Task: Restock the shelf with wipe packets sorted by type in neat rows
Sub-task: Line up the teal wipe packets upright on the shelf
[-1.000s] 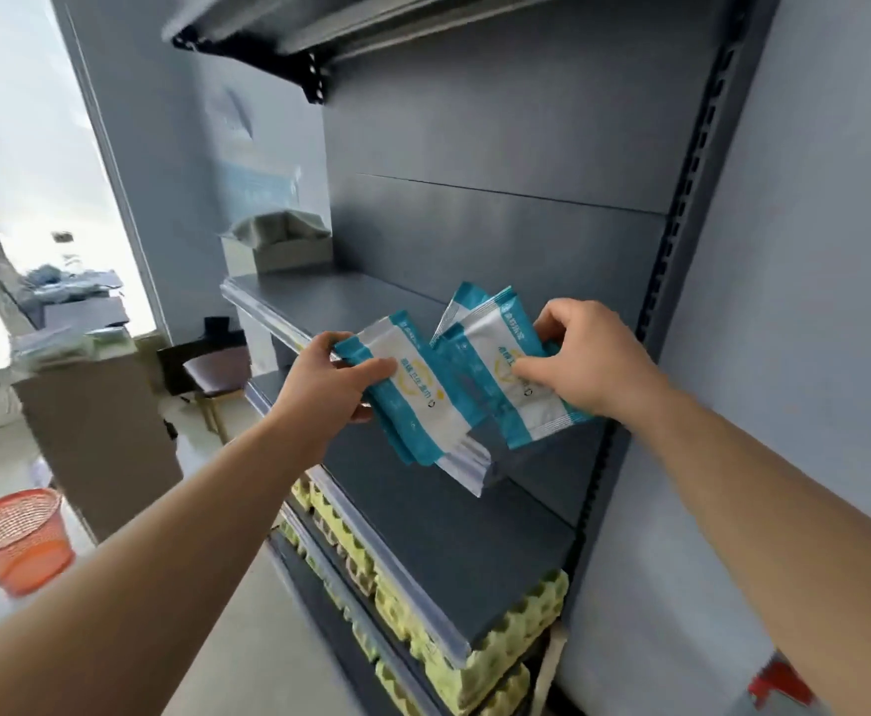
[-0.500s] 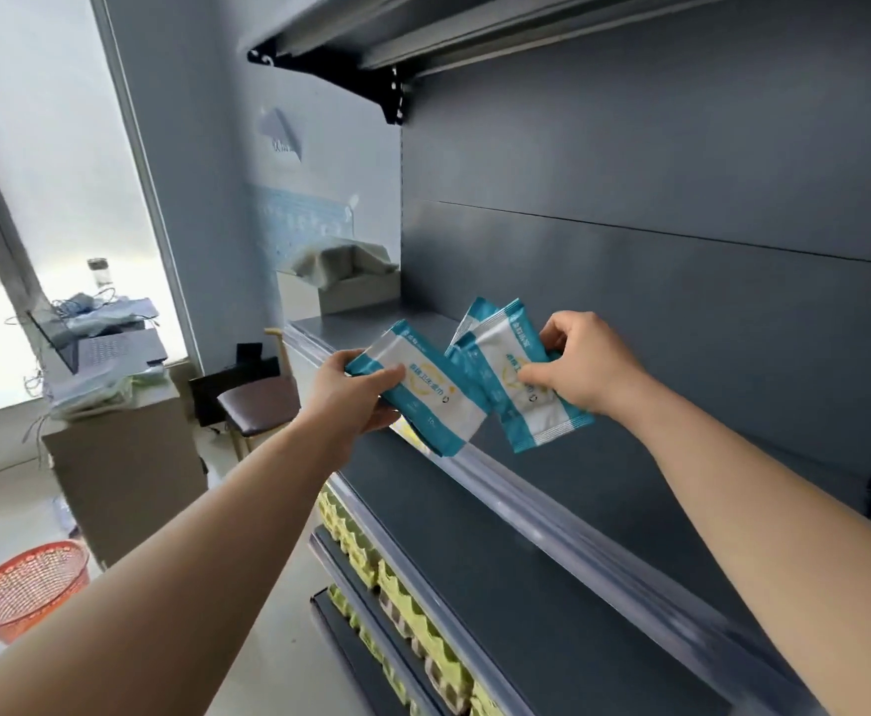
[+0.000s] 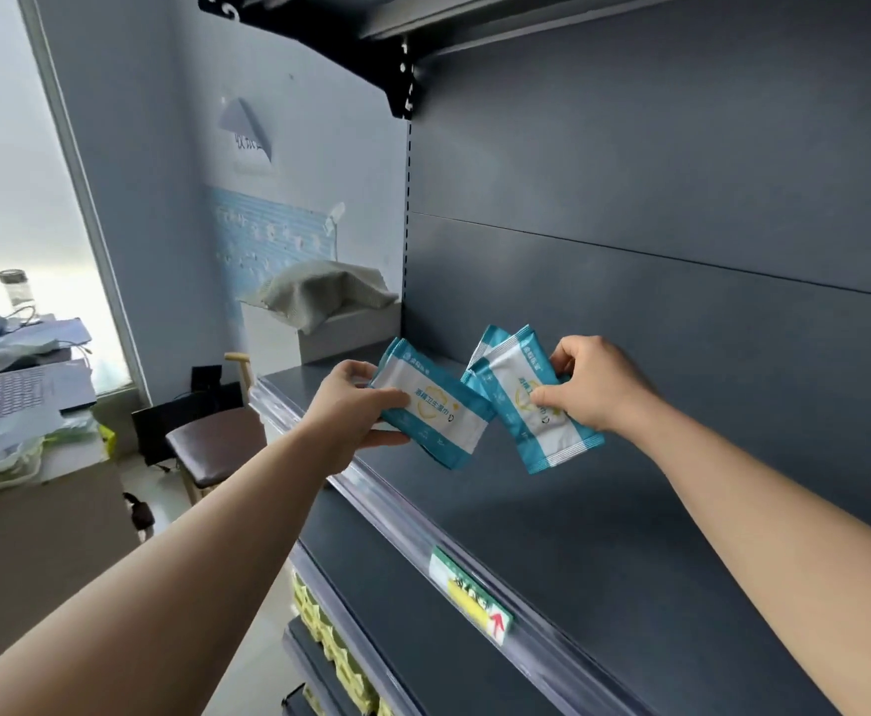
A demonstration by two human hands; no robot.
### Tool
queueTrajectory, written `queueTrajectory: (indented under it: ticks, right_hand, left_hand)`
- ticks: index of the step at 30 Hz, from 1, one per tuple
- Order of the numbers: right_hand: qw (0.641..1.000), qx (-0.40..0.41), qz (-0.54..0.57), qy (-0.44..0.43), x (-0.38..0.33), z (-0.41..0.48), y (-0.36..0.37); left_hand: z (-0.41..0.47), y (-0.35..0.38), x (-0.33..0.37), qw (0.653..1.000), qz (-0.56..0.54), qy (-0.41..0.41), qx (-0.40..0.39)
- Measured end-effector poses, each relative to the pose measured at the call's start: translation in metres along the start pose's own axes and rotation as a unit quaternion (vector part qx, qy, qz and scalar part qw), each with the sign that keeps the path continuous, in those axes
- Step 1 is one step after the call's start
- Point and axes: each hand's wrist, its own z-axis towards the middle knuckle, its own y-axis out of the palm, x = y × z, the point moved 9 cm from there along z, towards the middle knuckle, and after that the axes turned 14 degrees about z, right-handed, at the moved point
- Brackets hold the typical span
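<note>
Hands are held above the grey shelf [image 3: 578,534]: a stack of wipe packets [image 3: 436,410] is gripped in the left hand [image 3: 353,413], and a fanned set [image 3: 521,405] is pinched in the right hand [image 3: 601,385]. A white box [image 3: 351,332], covered by a grey cloth [image 3: 320,294], is noted at the shelf's far end. Egg trays [image 3: 343,669] are stored on a lower shelf.

Both forearms are bare and extended forward, well apart. Left hand [image 3: 353,413]: fingers curled, thumb on top, gripping the left wipe packets [image 3: 436,408]. Right hand [image 3: 598,385]: slightly higher, fingers curled, thumb pressed on the face of the 2 right wipe packets [image 3: 518,400].
</note>
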Motion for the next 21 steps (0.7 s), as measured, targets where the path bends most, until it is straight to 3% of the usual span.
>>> queueTrajectory:
  ticks: [7,12,21]
  right_hand:
    - [0.994,0.053,-0.030,0.096,0.028,0.044,0.031]
    - [0.979,0.114,-0.012,0.166,0.038,0.052,0.044]
    - [0.937,0.246,-0.011,0.248,0.052,0.032,0.018]
  left_hand:
    - [0.109,-0.012,-0.012,0.988,0.116,0.046,-0.088]
    - [0.171,-0.008,-0.004,0.930,0.309,0.144,-0.135]
    - [0.241,0.060,-0.006,0.933,0.227,0.157,-0.230]
